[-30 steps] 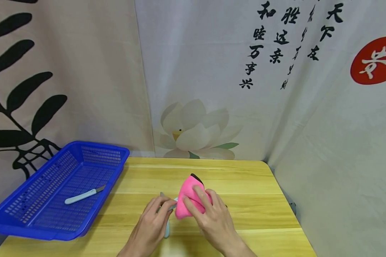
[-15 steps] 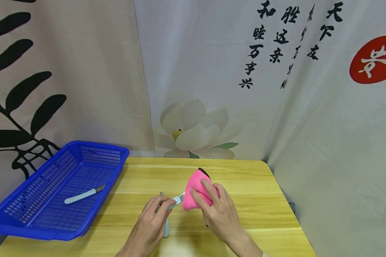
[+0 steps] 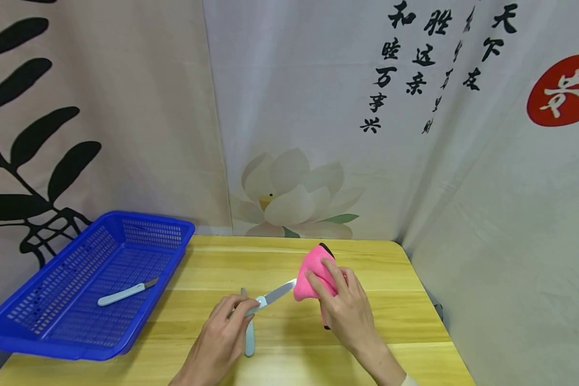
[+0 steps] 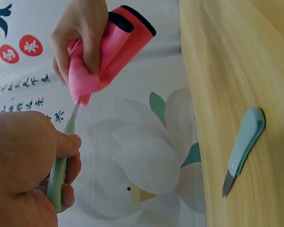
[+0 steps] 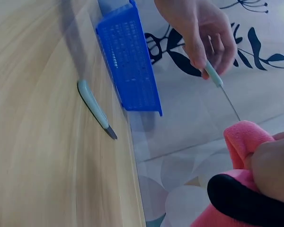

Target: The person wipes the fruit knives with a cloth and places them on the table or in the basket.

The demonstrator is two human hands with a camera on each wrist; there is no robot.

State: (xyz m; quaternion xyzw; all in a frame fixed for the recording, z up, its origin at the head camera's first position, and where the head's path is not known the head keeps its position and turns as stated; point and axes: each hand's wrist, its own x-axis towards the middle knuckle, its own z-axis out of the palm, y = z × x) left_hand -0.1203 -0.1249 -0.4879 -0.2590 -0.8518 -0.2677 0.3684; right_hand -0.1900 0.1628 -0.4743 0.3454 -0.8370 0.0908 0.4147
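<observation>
My left hand (image 3: 217,336) grips a knife by its pale green handle (image 4: 58,184), blade (image 3: 280,292) slanting up and to the right. Pink cloth (image 3: 312,272) with black edging is bunched in my right hand (image 3: 349,311). In the left wrist view the cloth's lower end meets the knife's tip, so the tip itself is hidden; most of the blade shows bare in the head view. Below the left hand's knife, a second knife (image 4: 246,137) with a pale blue-green handle lies on the wooden table (image 3: 391,321), its short blade pointing away from me.
On the table's left stands a blue plastic basket (image 3: 161,300) with mesh sides. Inside it lies another knife (image 3: 123,295) with a light handle. A printed fabric backdrop (image 3: 318,107) hangs behind the table, and its right side runs along the table's right edge.
My right hand has moved the cloth right and a little away along the blade, exposing most of it. The left hand stays nearly in place, holding the knife.
</observation>
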